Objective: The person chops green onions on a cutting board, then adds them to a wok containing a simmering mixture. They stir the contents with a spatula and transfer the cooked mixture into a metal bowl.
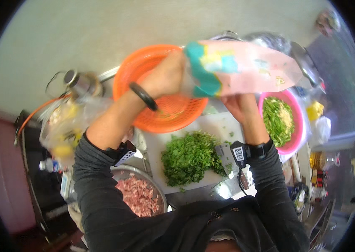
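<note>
A pink and teal plastic bag (246, 67), blurred, is held sideways above the work surface. My left hand (169, 75) grips its teal end, over the orange plastic colander (142, 121); the fingertips are hidden. From below, my right hand (238, 107) holds the bag's near side. Chopped green herbs (193, 157), probably cilantro, lie heaped on a white cutting board (157, 151). A cleaver (224, 156) rests at the right of the heap, partly covered by my right wrist.
At right stands a pink basin (298, 135) of chopped greens with a pale yellowish heap. A metal bowl (161, 195) of chopped raw meat (139, 197) sits near my left elbow. Plastic bags (67, 126) are at left; an oil bottle (319, 160) is at far right.
</note>
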A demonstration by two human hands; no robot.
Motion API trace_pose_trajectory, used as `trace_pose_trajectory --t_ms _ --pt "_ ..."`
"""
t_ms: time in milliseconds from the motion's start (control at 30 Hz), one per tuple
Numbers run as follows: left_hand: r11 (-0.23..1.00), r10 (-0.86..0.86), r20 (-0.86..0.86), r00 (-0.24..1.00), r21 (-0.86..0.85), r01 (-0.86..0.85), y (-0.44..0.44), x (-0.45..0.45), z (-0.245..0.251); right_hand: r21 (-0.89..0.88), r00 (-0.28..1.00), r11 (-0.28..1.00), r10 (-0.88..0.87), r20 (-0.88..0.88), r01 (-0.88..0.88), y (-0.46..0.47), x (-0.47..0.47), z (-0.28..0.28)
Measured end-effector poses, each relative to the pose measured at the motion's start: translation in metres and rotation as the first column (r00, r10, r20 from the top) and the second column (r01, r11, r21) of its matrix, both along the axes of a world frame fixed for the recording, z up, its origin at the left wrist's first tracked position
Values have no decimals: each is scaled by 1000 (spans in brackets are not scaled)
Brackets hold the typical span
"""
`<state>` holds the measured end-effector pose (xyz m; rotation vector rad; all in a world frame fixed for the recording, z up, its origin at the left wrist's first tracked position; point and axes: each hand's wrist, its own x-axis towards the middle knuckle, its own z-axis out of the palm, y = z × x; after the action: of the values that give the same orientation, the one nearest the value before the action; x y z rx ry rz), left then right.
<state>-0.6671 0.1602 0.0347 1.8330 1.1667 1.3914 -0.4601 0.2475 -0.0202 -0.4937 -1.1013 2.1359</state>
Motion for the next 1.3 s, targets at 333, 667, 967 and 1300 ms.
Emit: trace_pose_trajectory --t_ms 333,667,967,1300 --pt "909 418 263 870 -109 -403 -81 48 -19 -49 975 984 161 -154 -170 -26 7 -30" --pt "636 742 -210 637 -82 -768 -122 93 0 -108 909 923 334 -251 -369 -38 11 -33" --pt "602 774 -85 628 -210 -770 -155 122 11 -188 902 882 427 -69 -432 -49 31 8" --pt "823 568 430 701 -311 -476 -186 150 42 -266 924 885 369 -99 -381 -49 30 0"
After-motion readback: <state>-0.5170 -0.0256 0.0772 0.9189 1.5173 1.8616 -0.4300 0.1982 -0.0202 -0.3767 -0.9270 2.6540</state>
